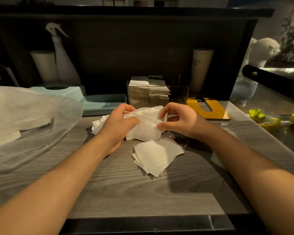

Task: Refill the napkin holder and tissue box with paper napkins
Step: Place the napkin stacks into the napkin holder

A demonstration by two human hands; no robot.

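Both hands hold a bunch of white paper napkins [147, 123] just above the grey wooden counter. My left hand [120, 123] grips its left side, and my right hand [176, 120] pinches its right edge between thumb and fingers. Loose napkins [155, 154] lie in a small pile below the hands, and more [98, 123] spread out to the left. Behind the hands stands a clear napkin holder [178, 94] with stacked napkins in its left part. A pale blue tissue box [68, 92] and its flat lid [103, 103] sit at the back left.
A large translucent plastic bag [29, 119] covers the counter's left side. A yellow board [212, 107] lies behind my right hand. A white cup [201, 68], a spray bottle [63, 60] and a paper roll [44, 65] stand along the dark back panel. Lime pieces [268, 119] are at the right.
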